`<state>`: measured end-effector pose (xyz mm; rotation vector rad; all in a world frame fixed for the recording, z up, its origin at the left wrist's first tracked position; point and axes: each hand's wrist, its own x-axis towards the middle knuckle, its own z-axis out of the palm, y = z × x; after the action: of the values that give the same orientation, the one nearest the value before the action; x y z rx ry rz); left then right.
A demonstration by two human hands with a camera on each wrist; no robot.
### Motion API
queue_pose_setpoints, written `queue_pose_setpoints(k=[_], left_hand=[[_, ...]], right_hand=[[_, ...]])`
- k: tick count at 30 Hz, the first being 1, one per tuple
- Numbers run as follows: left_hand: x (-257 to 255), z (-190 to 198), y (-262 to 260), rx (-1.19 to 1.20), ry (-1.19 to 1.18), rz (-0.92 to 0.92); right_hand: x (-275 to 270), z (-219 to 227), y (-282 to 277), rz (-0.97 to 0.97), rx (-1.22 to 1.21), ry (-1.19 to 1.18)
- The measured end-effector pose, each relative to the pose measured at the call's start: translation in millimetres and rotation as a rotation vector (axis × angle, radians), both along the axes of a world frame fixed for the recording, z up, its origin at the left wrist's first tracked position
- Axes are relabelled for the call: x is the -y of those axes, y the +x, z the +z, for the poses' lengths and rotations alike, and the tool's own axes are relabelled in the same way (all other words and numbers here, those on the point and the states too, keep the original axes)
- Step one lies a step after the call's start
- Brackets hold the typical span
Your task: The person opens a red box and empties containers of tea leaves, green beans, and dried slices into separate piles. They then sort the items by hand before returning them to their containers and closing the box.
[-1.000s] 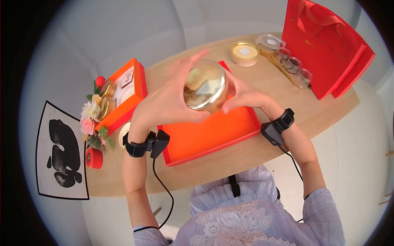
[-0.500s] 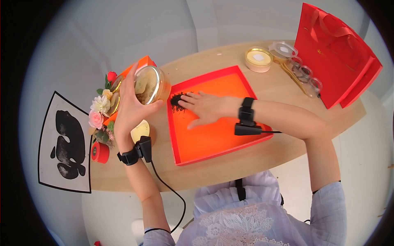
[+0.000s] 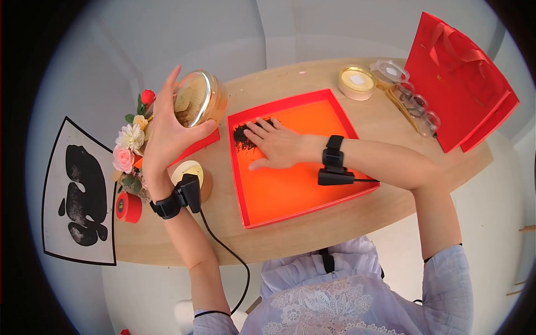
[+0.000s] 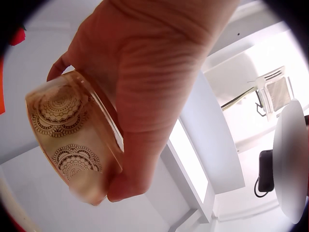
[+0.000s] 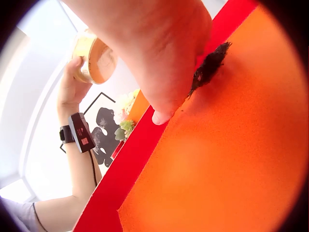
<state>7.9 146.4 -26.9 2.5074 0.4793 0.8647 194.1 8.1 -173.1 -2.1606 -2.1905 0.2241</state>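
Note:
In the head view my left hand [image 3: 162,134] grips a round clear jar [image 3: 202,103] with a gold band, held tilted above the left part of the table. Lace-like dark patterns mark the jar's wall [image 4: 72,137] in the left wrist view. My right hand [image 3: 279,146], fingers straight and spread, lies palm down over a small heap of dark loose tea leaves [image 3: 243,138]. Those leaves lie in the far left corner of a shallow red box [image 3: 296,195] with an orange inside. My fingers partly cover the heap.
Left of the box stand a cream-topped round tub [image 3: 192,169], a flower bunch [image 3: 131,137] and a red tin [image 3: 129,207]. At the back right are a gold-rimmed tub [image 3: 357,82], small clear jars [image 3: 417,106], golden tongs [image 3: 401,105] and a red gift bag [image 3: 458,72].
Both hands were at the jar over the box. My left hand has carried it left; my right hand has left it and come down on the leaves, which now spread slightly farther right.

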Motion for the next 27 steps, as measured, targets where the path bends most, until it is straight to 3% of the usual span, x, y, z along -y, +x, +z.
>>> queue_pose_setpoints(k=[5, 9, 14, 18, 21, 23, 27], left_hand=[[0.4, 2.6, -4.3, 0.01, -0.033, -0.015], [0.8, 5.4, -9.5, 0.018, -0.045, 0.006], [2.5, 6.2, -9.9, 0.026, -0.025, 0.004], [3.5, 5.5, -10.6, 0.006, -0.037, -0.008], [5.6, 5.0, -6.9, 0.001, -0.062, -0.06], [4.5, 2.5, -6.3, -0.005, -0.073, -0.092], [6.3, 0.1, -6.0, -0.032, -0.013, -0.112]], right_hand=[[-21.0, -9.2, -21.1, 0.027, -0.149, 0.007], [-9.6, -13.1, -11.0, 0.026, -0.098, -0.018], [4.0, -9.5, 1.2, -0.04, -0.046, 0.075], [7.9, -11.5, 3.1, -0.137, -0.11, -0.011], [2.1, -11.8, 10.9, -0.024, -0.175, 0.021], [-3.8, -7.0, 10.9, -0.126, -0.143, 0.09], [-9.4, 15.0, 34.6, -0.092, -0.205, 0.299]])
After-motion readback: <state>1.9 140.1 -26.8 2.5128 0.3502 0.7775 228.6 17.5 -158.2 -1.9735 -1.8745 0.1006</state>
